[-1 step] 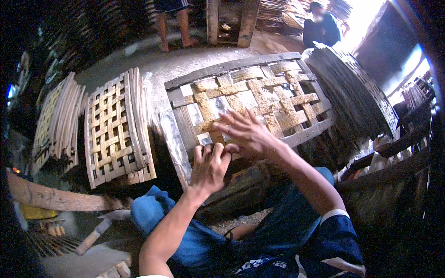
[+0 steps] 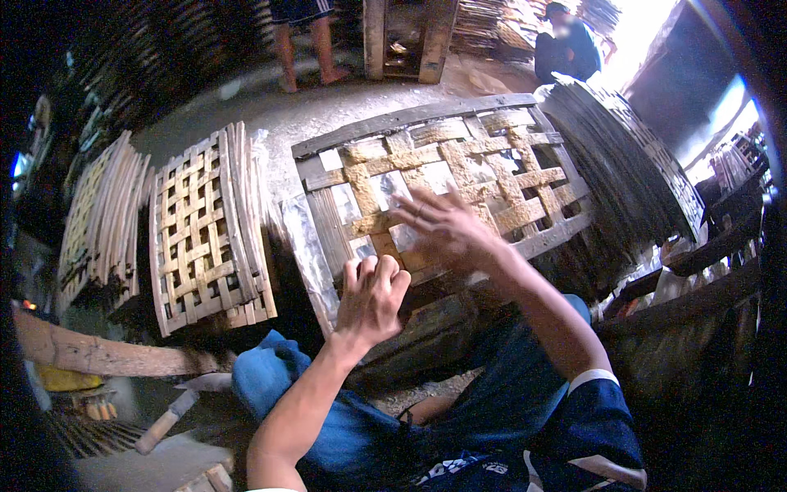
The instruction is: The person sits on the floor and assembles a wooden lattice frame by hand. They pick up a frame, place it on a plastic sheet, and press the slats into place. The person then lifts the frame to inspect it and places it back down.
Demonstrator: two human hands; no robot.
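Head view | left fingers (image 2: 387,267) curled, hold unclear | right fingers (image 2: 420,215) spread | white shirt lettering (image 2: 452,466)

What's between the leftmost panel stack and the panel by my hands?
In the head view, another stack of woven panels sits between them.

Gray wooden frame (image 2: 548,235), yellow-tan crumbs (image 2: 512,197) on its criss-cross strips (image 2: 384,244), pale tan panel (image 2: 193,238) with a woven criss-cross and dark square holes, nearly black stack (image 2: 615,172), bright blue jeans (image 2: 508,377), dark blue shirt (image 2: 586,418) with white sleeve edge (image 2: 592,376), dark blue shorts (image 2: 299,9) with white stripes
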